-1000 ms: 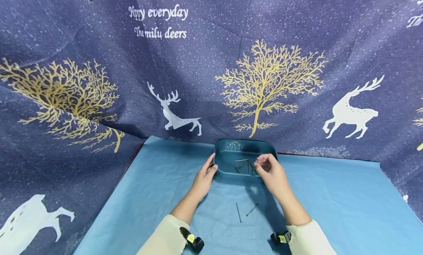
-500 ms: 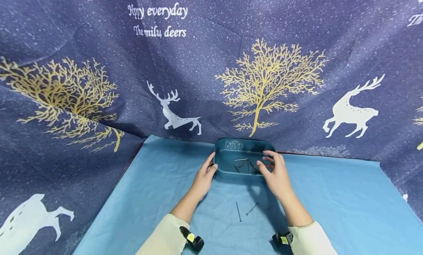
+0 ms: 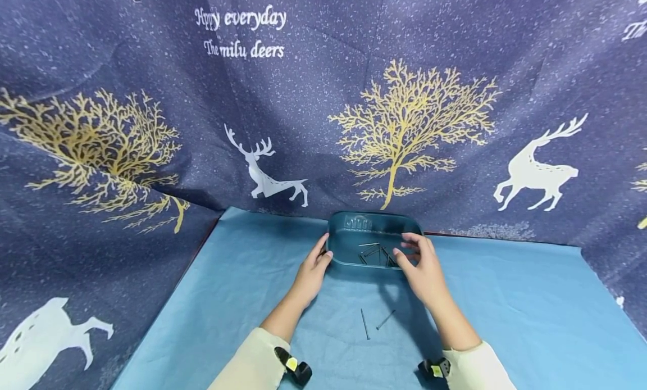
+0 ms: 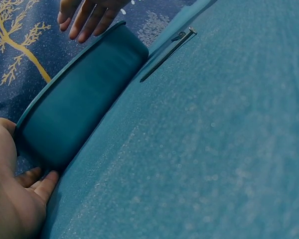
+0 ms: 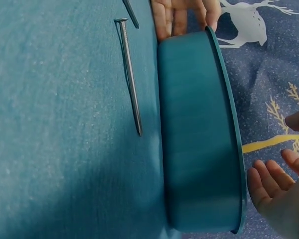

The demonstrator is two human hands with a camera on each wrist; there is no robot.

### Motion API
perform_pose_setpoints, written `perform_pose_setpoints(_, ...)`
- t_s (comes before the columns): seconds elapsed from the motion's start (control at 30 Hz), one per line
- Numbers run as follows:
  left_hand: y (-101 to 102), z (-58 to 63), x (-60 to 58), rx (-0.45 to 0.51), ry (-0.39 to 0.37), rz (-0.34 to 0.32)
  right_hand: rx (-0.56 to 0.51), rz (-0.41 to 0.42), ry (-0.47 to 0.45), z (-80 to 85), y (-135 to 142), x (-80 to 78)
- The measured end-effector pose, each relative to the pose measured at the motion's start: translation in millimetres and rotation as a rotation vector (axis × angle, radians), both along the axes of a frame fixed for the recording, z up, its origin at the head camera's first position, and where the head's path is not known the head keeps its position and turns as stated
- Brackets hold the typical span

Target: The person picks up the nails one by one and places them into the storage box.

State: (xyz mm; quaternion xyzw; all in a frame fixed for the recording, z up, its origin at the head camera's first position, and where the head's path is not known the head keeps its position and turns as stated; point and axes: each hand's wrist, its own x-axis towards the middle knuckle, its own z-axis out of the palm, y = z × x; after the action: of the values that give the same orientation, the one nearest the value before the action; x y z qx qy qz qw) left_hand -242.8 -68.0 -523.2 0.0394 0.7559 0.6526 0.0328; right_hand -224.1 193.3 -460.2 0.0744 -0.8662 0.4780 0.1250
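Observation:
A dark teal plastic tray (image 3: 349, 241) stands on the blue cloth by the back curtain, with several nails (image 3: 371, 249) lying loose inside. My left hand (image 3: 309, 275) holds the tray's left end, thumb and fingers on either side of its corner; the left wrist view shows fingers (image 4: 47, 186) low against its wall. Over the right end hovers my right hand (image 3: 423, 269), fingers loosely spread with nothing between them; in the right wrist view this hand (image 5: 281, 186) is just above the rim. Two nails lie in front of the tray, a left nail (image 3: 365, 324) and a right nail (image 3: 386, 320).
Blue cloth (image 3: 242, 277) covers the table. Right behind the tray hangs a dark blue curtain (image 3: 323, 98) printed with deer and golden trees. A black strap device (image 3: 294, 367) sits on the left sleeve, another strap device (image 3: 434, 369) on the right.
My right hand has let go of a nail into the tray, opened its fingers and shifted slightly right. My left hand and the two nails on the cloth have stayed put.

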Motion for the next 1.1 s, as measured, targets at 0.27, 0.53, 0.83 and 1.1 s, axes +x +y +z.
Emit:
perform_pose_setpoints(0.27, 0.5, 1.6, 0.4, 0.021, 0.001, -0.001, 0.041, 0.016, 0.053, 0.0, 0.8, 8.3)
perform_pose_setpoints(0.53, 0.1, 1.2, 0.8, 0.023, -0.003, -0.005, 0.071, 0.009, 0.086, -0.2, 1.3, 10.7)
perform_pose_setpoints(0.83, 0.1, 0.7, 0.3, 0.024, -0.003, 0.001, 0.1, 0.012, 0.082, 0.5, 0.8, 15.6)
perform_pose_setpoints(1.1, 0.4, -1.8, -1.1, 0.016, -0.002, 0.011, 0.108, 0.026, 0.104, 0.3, 1.0, 19.6)
